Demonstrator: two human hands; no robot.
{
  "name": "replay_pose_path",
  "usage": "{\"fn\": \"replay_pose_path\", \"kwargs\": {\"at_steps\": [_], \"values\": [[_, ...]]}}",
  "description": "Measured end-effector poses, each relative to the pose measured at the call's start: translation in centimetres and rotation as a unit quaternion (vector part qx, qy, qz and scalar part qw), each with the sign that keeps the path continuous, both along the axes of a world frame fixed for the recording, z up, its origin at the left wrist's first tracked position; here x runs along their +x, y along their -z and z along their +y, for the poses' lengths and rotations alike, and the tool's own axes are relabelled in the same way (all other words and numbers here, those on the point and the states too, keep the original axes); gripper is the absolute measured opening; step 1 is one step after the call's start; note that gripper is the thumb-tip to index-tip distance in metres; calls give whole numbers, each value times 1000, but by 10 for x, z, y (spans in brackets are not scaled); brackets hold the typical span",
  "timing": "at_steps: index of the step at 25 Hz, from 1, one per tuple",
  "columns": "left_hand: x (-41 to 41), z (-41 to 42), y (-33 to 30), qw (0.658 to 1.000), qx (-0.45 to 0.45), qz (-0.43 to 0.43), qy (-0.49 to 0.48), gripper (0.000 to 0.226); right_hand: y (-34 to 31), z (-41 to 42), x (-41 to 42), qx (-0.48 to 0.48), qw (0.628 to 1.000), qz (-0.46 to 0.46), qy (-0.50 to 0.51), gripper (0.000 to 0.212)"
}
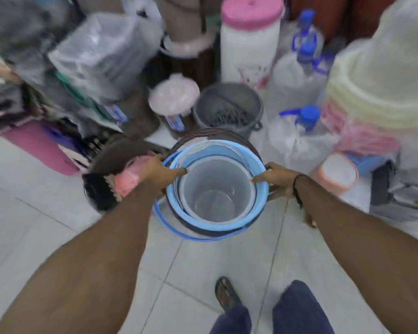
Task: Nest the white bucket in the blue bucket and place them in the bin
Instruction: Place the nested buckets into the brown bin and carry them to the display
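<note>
- We see only the rim and a dark sliver of wall of the dark brown round bin (252, 147); the light blue plastic bucket (227, 224) hides the rest.
- The white plastic bucket (217, 189) nested inside covers the blue bucket's floor.
- The left hand (158, 173) and right hand (274, 180) each have their grip on the rim, fingertips partly out of sight behind it.
- Motion blur smears the clear plastic-wrapped bundles (101, 54) at upper left; we cannot tell their contents.
- The label on the tall white jar with a pink lid (250, 44) is unreadable.
- Both forearms and the blue-jeaned legs (297, 309) are cut off by the bottom edge.
</note>
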State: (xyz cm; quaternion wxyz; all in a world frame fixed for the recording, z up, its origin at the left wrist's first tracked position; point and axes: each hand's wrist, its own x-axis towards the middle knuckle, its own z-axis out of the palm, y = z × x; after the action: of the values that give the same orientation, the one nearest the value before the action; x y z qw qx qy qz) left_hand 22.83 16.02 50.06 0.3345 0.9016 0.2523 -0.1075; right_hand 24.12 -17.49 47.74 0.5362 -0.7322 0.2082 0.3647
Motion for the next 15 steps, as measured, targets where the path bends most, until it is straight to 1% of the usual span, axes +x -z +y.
{"fn": "replay_pose_path", "kwargs": {"at_steps": [3, 6, 9, 12, 15], "values": [[48, 29, -98, 998, 43, -37, 34, 84, -92, 23, 48, 26, 997, -53, -57, 42], [92, 37, -179, 997, -7, -73, 23, 72, -167, 32, 96, 16, 991, -105, -79, 43], [134, 27, -239, 992, -18, -118, 31, 68, -225, 24, 142, 7, 985, -163, -54, 52], [177, 9, -264, 989, -46, -137, 36, 71, -256, 6, 186, -7, 978, -202, -42, 52], [228, -14, -246, 988, -73, -131, 39, 68, -249, -15, 231, -35, 976, -215, -28, 47]]}}
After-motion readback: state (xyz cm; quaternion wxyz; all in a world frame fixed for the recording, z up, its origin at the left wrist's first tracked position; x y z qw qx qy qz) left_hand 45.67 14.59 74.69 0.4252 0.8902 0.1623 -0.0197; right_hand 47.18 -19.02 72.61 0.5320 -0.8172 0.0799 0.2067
